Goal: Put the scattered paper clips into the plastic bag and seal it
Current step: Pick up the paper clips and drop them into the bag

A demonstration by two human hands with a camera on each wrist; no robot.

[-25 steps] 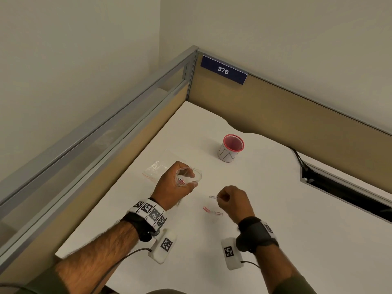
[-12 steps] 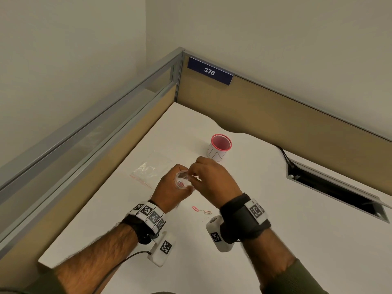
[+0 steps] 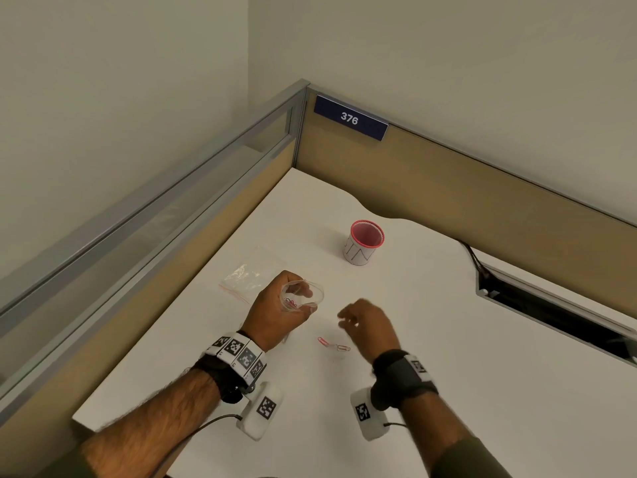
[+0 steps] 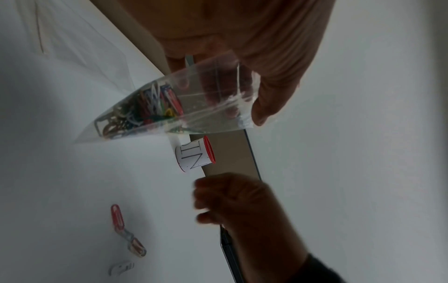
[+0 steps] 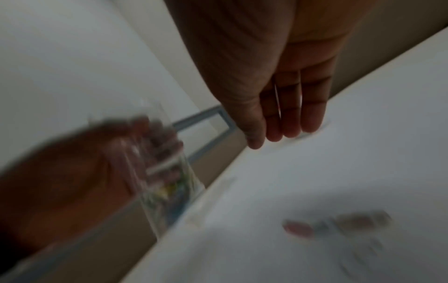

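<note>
Left grip [image 3: 275,315]: my fingers curl round the bag [image 4: 169,107], mouth open, above the worktop [image 3: 448,339].
Right grip [image 3: 368,322]: loose, empty.
Clips [image 3: 333,345]: light, slippery, near the front edge; pinch them by the wire ends.

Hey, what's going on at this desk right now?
A person is collecting paper clips into a clear plastic bag. The left hand holds the bag open, with a heap of coloured clips already inside. The right hand hovers empty, fingers relaxed, just above the few paper clips left on the white desk. A second plastic bag lies flat nearby, and a red-rimmed cup stands further back. The held bag is not yet sealed.
</note>
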